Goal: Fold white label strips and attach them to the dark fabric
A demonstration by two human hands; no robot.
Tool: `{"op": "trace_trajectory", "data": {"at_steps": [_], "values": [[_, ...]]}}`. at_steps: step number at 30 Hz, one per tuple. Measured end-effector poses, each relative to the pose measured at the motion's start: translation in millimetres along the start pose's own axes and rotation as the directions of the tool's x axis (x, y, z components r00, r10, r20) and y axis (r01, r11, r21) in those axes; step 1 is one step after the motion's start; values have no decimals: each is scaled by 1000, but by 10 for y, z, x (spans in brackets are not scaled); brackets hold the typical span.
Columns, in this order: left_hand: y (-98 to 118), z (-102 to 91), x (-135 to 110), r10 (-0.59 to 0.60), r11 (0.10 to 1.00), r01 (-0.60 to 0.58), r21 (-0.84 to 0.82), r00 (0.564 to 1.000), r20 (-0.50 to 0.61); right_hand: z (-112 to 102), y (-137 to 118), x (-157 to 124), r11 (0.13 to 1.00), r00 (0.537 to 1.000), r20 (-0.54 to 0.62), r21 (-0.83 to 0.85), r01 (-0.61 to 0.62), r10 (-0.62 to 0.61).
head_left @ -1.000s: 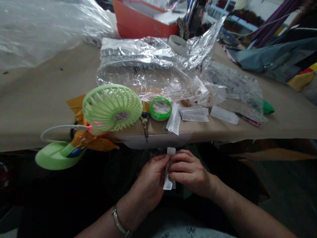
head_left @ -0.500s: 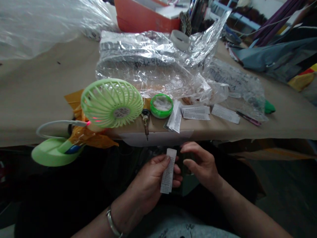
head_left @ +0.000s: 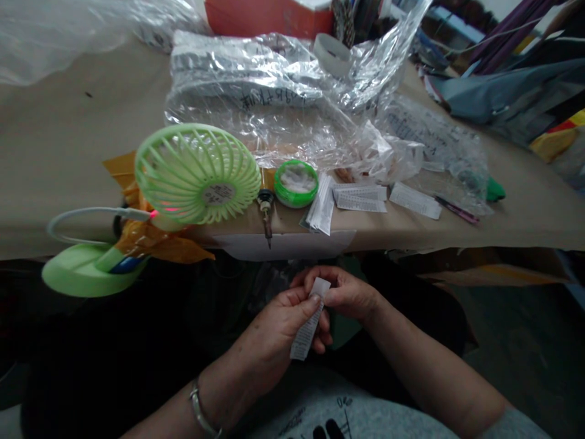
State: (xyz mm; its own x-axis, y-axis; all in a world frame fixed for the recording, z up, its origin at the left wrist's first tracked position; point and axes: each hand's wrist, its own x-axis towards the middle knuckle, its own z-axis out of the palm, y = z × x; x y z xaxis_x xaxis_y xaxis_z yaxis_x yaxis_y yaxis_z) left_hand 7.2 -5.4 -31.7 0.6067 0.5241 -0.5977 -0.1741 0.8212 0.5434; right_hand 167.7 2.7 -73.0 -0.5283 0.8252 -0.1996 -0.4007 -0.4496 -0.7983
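Observation:
My left hand (head_left: 286, 320) pinches a narrow stack of white printed labels (head_left: 305, 335) between thumb and fingers, below the table's front edge. Against the upper end of that stack, my right hand (head_left: 350, 294) has its thumb and fingers closed on the labels' edge; its fingertips are partly hidden behind them. On the table just above lie more printed labels: a bundle (head_left: 322, 204), a fanned pile (head_left: 360, 197) and a single strip (head_left: 415, 200). Beside the bundle sits a round green tub (head_left: 296, 184) with whitish stuff inside.
A green fan (head_left: 198, 177) wrapped with brown tape (head_left: 159, 241) stands at the table's left front. A pointed tool (head_left: 266, 216) lies near the edge. Behind are clear plastic bags (head_left: 256, 116), a tape roll (head_left: 332, 55), an orange-red box (head_left: 269, 17) and a pink-handled tool (head_left: 458, 210).
My right hand has come leftward from beside the labels and closed on their upper end. The left hand keeps its hold. The whole view has tilted slightly.

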Motion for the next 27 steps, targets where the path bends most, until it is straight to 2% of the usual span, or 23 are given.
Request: {"op": "trace_trajectory", "data": {"at_steps": [3, 6, 7, 9, 11, 12, 14, 16, 18, 19, 21, 24, 27], "values": [[-1, -12, 1, 5, 1000, -5, 4, 1000, -5, 24, -1, -33, 993, 999, -39, -120, 14, -18], [21, -19, -8, 25, 1000, -25, -6, 999, -32, 94, -54, -99, 929, 973, -164, -359, 93, -160], [33, -19, -13, 31, 999, -32, -8, 998, -48, 129, -81, -123, 864, 952, -194, -490, 115, -237], [54, -15, -21, 44, 999, -45, -3, 996, -76, 205, -138, -163, 647, 907, -174, -751, 130, -383], [67, -9, -24, 57, 998, -57, 4, 994, -94, 274, -177, -186, 415, 879, -88, -900, 132, -469], [69, -7, -24, 60, 998, -60, 5, 993, -100, 300, -187, -190, 337, 871, -48, -932, 137, -488], [63, -9, -21, 65, 998, -65, 3, 993, -101, 331, -189, -189, 259, 869, -8, -956, 139, -495], [51, -18, -20, 69, 998, -70, 2, 993, -97, 339, -177, -185, 237, 866, 1, -962, 138, -500], [41, -29, -23, 78, 997, -78, 5, 992, -95, 338, -164, -180, 266, 859, -19, -954, 137, -512], [39, -34, -26, 85, 996, -85, 9, 992, -97, 338, -160, -176, 310, 857, -53, -942, 128, -513], [43, -40, -34, 103, 995, -102, 24, 990, -101, 346, -155, -157, 470, 857, -168, -878, 95, -487], [58, -38, -45, 143, 989, -136, 64, 981, -128, 372, -144, -90, 743, 866, -338, -667, 56, -369], [60, -37, -52, 203, 976, -186, 109, 964, -174, 407, -110, 6, 881, 879, -398, -470, 51, -263]]}}
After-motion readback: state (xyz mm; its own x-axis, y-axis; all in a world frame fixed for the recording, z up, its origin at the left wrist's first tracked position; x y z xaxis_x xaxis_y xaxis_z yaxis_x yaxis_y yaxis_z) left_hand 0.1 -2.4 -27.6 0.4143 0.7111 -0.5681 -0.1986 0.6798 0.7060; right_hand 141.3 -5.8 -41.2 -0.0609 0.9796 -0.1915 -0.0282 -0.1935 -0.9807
